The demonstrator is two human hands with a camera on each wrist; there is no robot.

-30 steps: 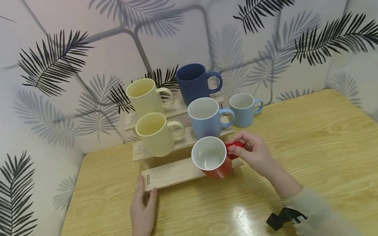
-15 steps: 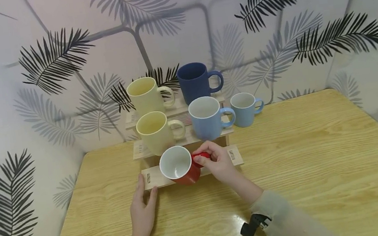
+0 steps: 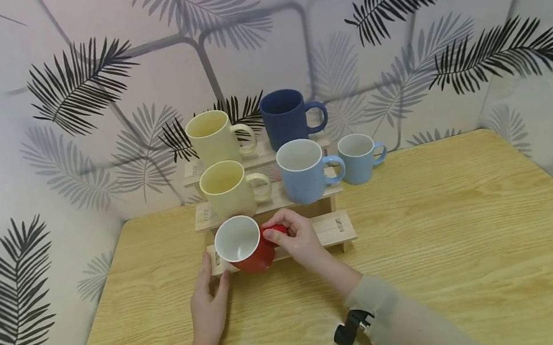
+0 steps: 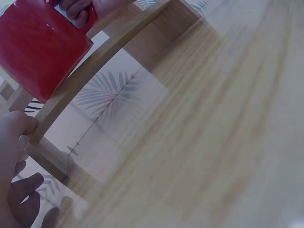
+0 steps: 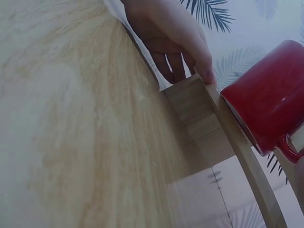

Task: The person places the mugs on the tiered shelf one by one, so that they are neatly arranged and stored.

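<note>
My right hand [image 3: 297,238] pinches the handle of a red mug [image 3: 257,259], white inside. The mug is over the left part of the bottom step of a wooden rack [image 3: 322,230]; I cannot tell if its whole base rests there. At the left end of that step, my left hand [image 3: 209,307] touches the corner, thumb against the front edge and fingers loosely extended. In the left wrist view, the red mug [image 4: 40,47] is just above the step, close to the left thumb. The right wrist view shows the red mug [image 5: 266,95] beside the step's edge.
On the middle step stand a yellow mug [image 3: 230,195] and a light blue mug [image 3: 303,178]. The top step bears another yellow mug [image 3: 213,143] and a dark blue mug [image 3: 285,122]. A smaller blue mug [image 3: 356,162] stands on the table [image 3: 443,221] right of the rack, near the wall.
My right hand has carried the red mug leftward along the bottom step, from its right part to its left part. My left hand has stayed at the step's left end.
</note>
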